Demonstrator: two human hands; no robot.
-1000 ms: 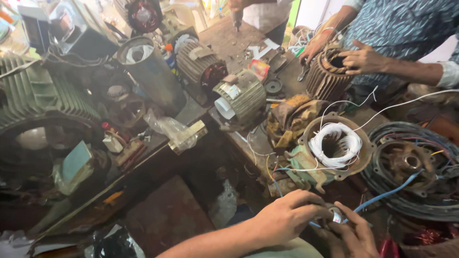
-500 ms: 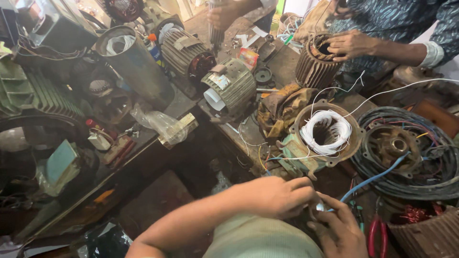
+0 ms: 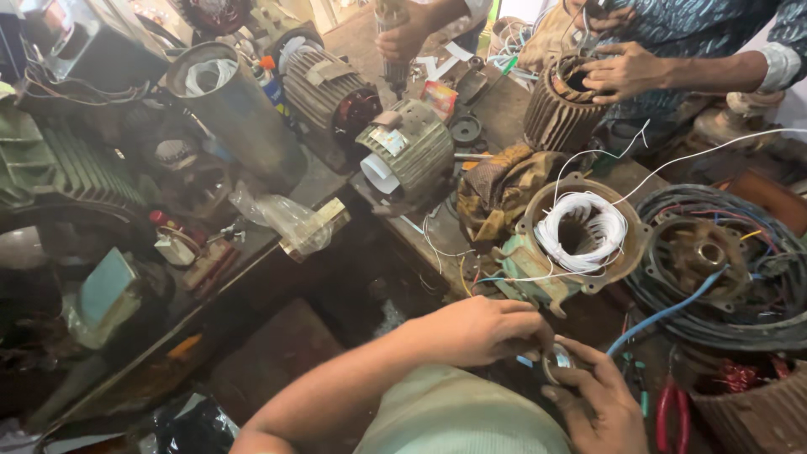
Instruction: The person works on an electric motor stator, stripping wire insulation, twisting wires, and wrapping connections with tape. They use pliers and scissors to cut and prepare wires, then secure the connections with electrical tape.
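Two hands: I see both low in the head view, meeting near the motor housing (image 3: 580,235) wound with white wire.
Left hand (image 3: 483,329): fingers curled onto a small round metal part (image 3: 558,363).
Right hand (image 3: 598,405): fingers pinch that part from below.
Part position: just in front of the housing, by a blue wire (image 3: 664,313).
Co-worker's hand (image 3: 620,71): beyond the housing, on a ribbed stator (image 3: 559,105).
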